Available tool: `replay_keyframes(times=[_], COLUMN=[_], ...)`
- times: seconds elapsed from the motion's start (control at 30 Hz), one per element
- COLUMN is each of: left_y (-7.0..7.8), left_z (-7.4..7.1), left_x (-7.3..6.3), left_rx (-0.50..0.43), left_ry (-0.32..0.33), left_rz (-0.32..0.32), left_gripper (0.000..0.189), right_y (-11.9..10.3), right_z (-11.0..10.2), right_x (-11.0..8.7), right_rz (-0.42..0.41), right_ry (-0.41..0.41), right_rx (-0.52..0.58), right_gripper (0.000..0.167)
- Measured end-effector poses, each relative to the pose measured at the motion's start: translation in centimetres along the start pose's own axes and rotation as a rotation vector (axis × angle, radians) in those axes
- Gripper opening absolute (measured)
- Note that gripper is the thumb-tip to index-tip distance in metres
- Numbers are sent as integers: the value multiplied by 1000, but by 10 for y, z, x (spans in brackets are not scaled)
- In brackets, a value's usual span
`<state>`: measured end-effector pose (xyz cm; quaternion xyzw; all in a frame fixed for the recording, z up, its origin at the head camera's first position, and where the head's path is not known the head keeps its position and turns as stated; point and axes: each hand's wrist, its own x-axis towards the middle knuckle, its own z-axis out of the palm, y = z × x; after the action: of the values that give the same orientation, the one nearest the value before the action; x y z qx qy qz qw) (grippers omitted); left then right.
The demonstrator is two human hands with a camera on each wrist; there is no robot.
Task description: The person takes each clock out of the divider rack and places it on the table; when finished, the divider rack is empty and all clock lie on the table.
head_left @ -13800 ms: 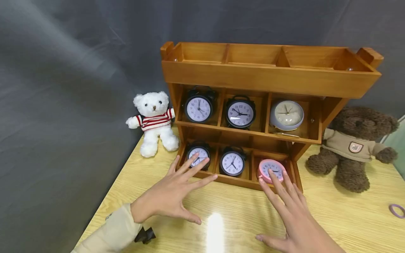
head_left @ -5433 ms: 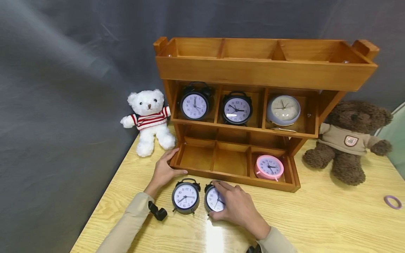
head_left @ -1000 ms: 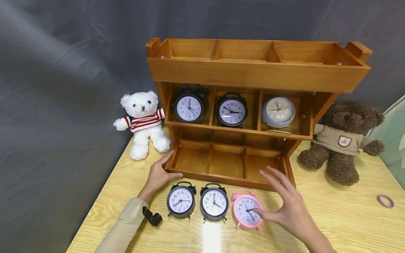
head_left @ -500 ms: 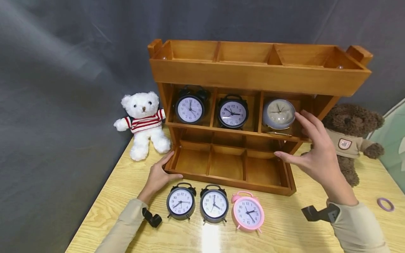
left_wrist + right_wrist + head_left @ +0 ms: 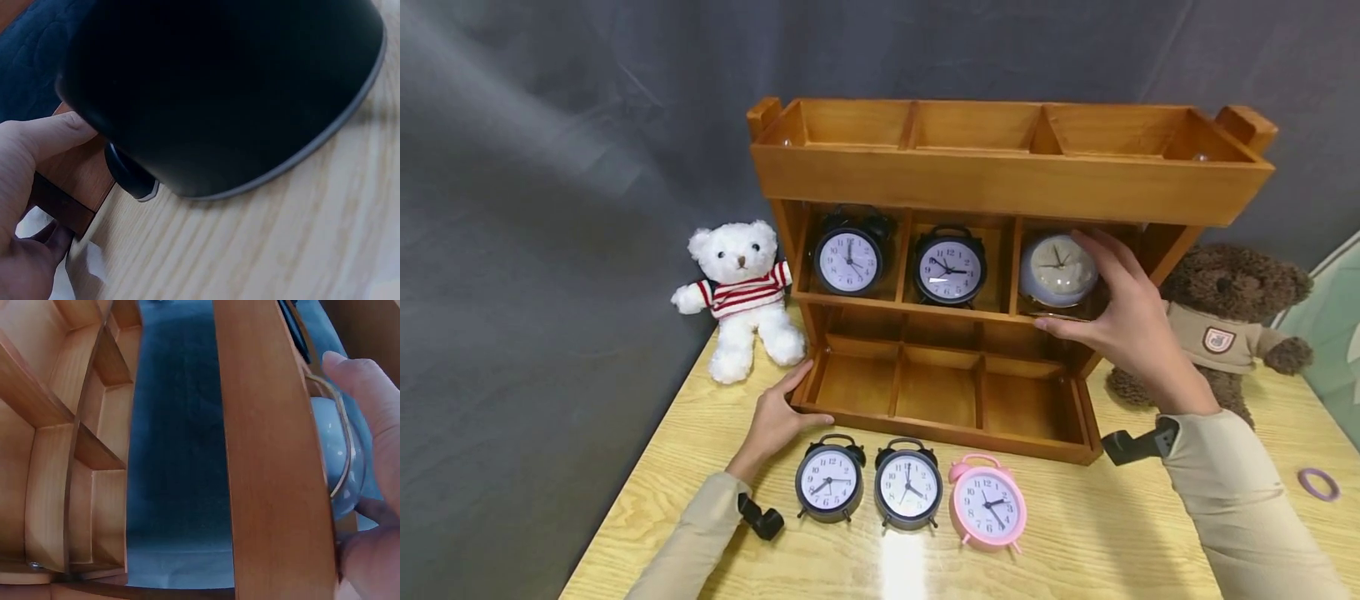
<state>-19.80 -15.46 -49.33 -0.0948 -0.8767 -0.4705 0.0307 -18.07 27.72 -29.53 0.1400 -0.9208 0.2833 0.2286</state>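
Note:
My left hand (image 5: 777, 419) grips the lower left corner of the wooden shelf (image 5: 925, 421), thumb in front and fingers at its side. The right hand (image 5: 1123, 304) reaches round the grey-blue clock (image 5: 1060, 271) in the right middle compartment. Its fingers lie along the clock's right side, and the thumb extends below it by the shelf edge; in the right wrist view the thumb tip stands off the clock (image 5: 334, 437). A black clock (image 5: 830, 481), another black clock (image 5: 908, 485) and a pink clock (image 5: 988, 504) stand in a row on the table.
Two more black clocks, the left one (image 5: 849, 260) and the middle one (image 5: 951, 268), sit in the middle row. A white teddy bear (image 5: 741, 292) is left of the shelf, a brown one (image 5: 1232, 308) right. A purple ring (image 5: 1318, 484) lies on the table (image 5: 1150, 533).
The two black clocks and the pink clock have come out of the bottom row onto the table. My right hand has left the pink clock and risen to the grey-blue one.

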Motion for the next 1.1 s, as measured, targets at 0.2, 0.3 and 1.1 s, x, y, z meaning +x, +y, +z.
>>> replay_keyframes(times=[0.2,0.3,1.1], left_y=[-2,-2,-1], left_z=[-2,-3,0], left_x=[0,-1,0], left_rx=[-1,-2,-1], left_ry=[3,2,8], left_rz=[-7,-8,-2], left_gripper=[97,98,98], right_y=[2,2,-4], right_z=[3,6,8], right_x=[8,10,-10], right_rz=[35,15,-198], right_ry=[-65,-36,395], right_rx=[-21,-17,336], right_gripper=[104,102,91])
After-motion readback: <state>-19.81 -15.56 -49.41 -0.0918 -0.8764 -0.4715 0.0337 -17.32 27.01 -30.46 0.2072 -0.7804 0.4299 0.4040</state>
